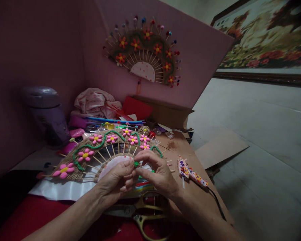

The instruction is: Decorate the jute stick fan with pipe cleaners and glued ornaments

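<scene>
In front of a twine-wrapped craft fan (pixel 75 155), my two hands meet fingertip to fingertip. A small green lump, which looks like modelling clay (pixel 136 164), is pinched between them. My left hand (pixel 117 177) has its thumb and fingers pressed on the lump's left side. From the right, my right hand (pixel 158 174) closes thumb and index finger on it. Pink clay flowers (pixel 63 170) with yellow centres and a wavy green strip (pixel 95 146) decorate the fan. Part of its pale half-round base (pixel 112 166) is hidden by my hands.
Brass-handled scissors (pixel 137 214) lie below my hands. To the right sits a flower-patterned glue gun (pixel 192 173) with its cord. Behind are a purple bottle (pixel 48 115), blue straws (pixel 110 120) and a crumpled cloth (pixel 95 103). Another fan (pixel 142 53) is mounted on the pink panel.
</scene>
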The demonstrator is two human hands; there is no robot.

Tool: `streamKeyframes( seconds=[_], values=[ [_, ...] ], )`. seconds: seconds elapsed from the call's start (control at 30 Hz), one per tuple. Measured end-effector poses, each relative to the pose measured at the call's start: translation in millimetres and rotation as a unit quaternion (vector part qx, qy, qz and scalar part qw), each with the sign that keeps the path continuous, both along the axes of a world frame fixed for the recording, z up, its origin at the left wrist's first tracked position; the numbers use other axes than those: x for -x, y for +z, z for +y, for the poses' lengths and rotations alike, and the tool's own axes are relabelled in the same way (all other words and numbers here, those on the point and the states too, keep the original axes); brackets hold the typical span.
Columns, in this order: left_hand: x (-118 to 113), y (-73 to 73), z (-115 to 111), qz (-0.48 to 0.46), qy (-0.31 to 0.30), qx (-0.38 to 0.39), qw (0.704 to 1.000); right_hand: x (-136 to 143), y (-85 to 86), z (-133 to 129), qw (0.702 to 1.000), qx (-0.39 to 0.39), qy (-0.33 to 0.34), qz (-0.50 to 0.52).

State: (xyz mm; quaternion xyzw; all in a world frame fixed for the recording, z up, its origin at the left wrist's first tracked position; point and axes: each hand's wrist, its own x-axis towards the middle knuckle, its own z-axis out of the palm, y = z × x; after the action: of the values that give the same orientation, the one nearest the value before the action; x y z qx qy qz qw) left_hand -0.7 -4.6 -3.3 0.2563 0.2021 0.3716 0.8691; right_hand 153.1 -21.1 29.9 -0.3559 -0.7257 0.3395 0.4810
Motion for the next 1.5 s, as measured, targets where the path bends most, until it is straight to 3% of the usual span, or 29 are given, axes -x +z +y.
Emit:
streamKeyframes(
  seconds=[0.27,0.53,0.63,0.73,0.83,0.93,1.03,1.17,1.33,1.5],
  values=[
    [-2,-1.7,0,0.013,-0.008,0.018,1.0,2,-8.7,4,0.999,-0.012,0.001,0.043],
    [-6,-2.7,-1,0.058,0.018,-0.019,0.998,8,-13.3,7,0.997,-0.008,-0.013,0.079],
    [-6,-0.4,-2,0.069,0.025,-0.035,0.997,4,-7.6,7,0.995,-0.012,-0.022,0.092],
    [-5,5.8,-2,0.137,0.075,-0.089,0.984,-16,5.9,17,0.996,-0.036,-0.058,0.056],
    [-4,12.2,-3,0.269,0.164,-0.206,0.927,-48,17.4,44,0.987,-0.04,-0.152,-0.035],
    [-4,12.7,-4,0.356,0.252,-0.377,0.817,-76,18.7,81,0.976,-0.018,-0.175,-0.13],
    [-2,6.4,-2,0.397,0.281,-0.494,0.72,-93,14.0,113,0.956,-0.015,-0.176,-0.234],
    [1,-3.6,3,0.45,0.282,-0.554,0.641,-103,10.0,136,0.943,-0.008,-0.164,-0.288],
    [2,-10.5,6,0.491,0.295,-0.611,0.546,-111,5.6,146,0.945,0.005,-0.13,-0.3],
    [1,-14.7,5,0.505,0.28,-0.644,0.502,-112,2.8,152,0.95,0.016,-0.112,-0.29]
  ],
)
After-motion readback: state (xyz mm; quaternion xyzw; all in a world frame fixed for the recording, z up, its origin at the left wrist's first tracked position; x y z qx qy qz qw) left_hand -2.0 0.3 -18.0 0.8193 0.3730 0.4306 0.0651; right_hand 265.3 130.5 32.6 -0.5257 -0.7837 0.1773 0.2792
